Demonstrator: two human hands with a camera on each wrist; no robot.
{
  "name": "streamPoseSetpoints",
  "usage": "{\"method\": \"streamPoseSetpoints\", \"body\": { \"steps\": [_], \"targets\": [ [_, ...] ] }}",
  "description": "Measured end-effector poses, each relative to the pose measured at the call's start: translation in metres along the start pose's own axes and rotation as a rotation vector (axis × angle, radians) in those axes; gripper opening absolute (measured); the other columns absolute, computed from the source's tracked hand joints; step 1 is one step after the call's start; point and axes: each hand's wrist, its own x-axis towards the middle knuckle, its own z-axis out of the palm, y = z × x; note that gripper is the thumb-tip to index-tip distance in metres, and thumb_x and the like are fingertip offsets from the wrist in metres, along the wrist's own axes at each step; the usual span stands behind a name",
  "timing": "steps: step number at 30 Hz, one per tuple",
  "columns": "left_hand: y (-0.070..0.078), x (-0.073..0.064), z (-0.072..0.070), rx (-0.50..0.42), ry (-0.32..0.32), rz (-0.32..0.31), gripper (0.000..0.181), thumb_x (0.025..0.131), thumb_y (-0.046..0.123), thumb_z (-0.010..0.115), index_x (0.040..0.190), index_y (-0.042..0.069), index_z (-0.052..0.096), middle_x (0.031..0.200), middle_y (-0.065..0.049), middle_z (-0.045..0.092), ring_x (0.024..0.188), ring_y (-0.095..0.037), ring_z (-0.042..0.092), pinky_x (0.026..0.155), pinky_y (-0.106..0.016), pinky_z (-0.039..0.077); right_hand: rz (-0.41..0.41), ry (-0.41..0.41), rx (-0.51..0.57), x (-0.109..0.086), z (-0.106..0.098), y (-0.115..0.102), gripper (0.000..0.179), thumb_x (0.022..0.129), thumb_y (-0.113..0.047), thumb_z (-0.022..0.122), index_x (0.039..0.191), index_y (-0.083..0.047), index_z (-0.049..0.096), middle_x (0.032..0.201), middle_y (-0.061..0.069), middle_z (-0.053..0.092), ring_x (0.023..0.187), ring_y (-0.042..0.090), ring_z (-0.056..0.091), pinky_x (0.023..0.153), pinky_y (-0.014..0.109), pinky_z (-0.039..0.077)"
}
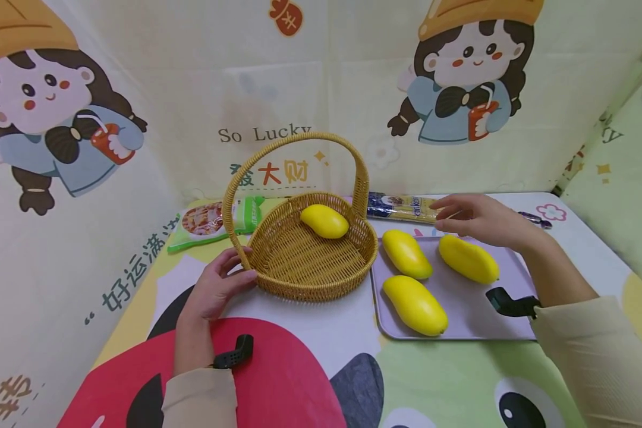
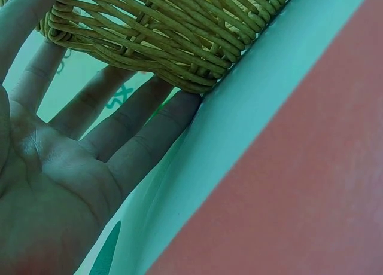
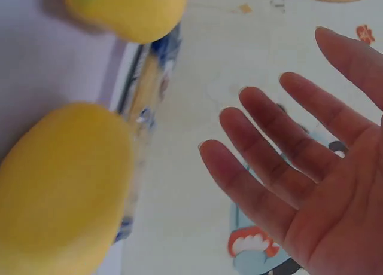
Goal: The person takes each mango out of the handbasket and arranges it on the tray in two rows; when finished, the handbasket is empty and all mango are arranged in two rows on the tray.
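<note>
My left hand (image 1: 219, 285) holds the left end of a wicker basket (image 1: 310, 285), the thumb in front and the fingers reaching behind. In the left wrist view the spread fingers (image 2: 143, 131) run up to the woven wall, which hides their tips. One yellow mango (image 1: 324, 222) lies inside the basket, toward its back. Over the back of a pale purple tray (image 1: 471, 321), my right hand (image 1: 478, 220) hovers with relaxed fingers and nothing in them. Below it lies a mango (image 1: 468, 259); two more mangoes, a rear one (image 1: 406, 254) and a front one (image 1: 415, 305), rest at the tray's left.
Left of the basket is a green-and-white food bag (image 1: 208, 221). A long noodle packet (image 1: 401, 207) lies behind the tray, and a small dark shiny object (image 1: 535, 220) sits behind the right wrist. The basket's tall arched handle (image 1: 299, 139) rises above it. Printed cloth walls enclose the table.
</note>
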Motion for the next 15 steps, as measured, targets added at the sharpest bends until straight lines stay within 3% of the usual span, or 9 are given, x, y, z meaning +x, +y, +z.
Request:
{"method": "streamPoseSetpoints", "body": {
  "steps": [15],
  "targets": [
    [-0.004, 0.001, -0.001, -0.028, -0.024, 0.041, 0.059, 0.099, 0.015, 0.070, 0.150, 0.007, 0.041, 0.162, -0.016, 0.035, 0.128, -0.012, 0.058, 0.098, -0.024, 0.057, -0.168, -0.008, 0.073, 0.019, 0.005, -0.057, 0.046, 0.101, -0.029, 0.067, 0.144, -0.019, 0.058, 0.135, 0.012, 0.066, 0.123, 0.029, 0.062, 0.100, 0.055, 0.056]
  ]
}}
